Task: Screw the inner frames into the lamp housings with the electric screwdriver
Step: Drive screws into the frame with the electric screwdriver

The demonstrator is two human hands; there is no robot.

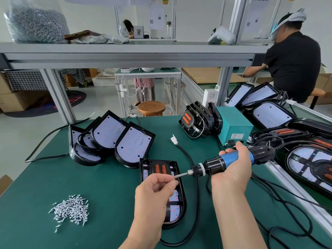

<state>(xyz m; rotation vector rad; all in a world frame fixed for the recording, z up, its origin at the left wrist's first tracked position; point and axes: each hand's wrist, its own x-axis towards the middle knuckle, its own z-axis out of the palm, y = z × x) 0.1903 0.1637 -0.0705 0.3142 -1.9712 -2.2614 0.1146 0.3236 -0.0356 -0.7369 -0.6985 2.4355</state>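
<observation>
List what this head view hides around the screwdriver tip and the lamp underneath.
Head view:
- Small silver screw: seating on the bit hidden by fingers of the left hand, too small.
- Black plastic lamp housing: screw holes covered by that hand.
- Blue electric screwdriver: switch under right hand.
- Teal metal box: label too small.

Right hand [231,170] round electric screwdriver [216,164] — left hand [154,190], screw [175,176] at the bit, over lamp housing [183,200]

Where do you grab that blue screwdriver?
Grab the screwdriver by its blue middle, coming from the near side, like the right hand does. That part is round and thick, good to wrap fingers round. The front narrows to the thin bit.
</observation>
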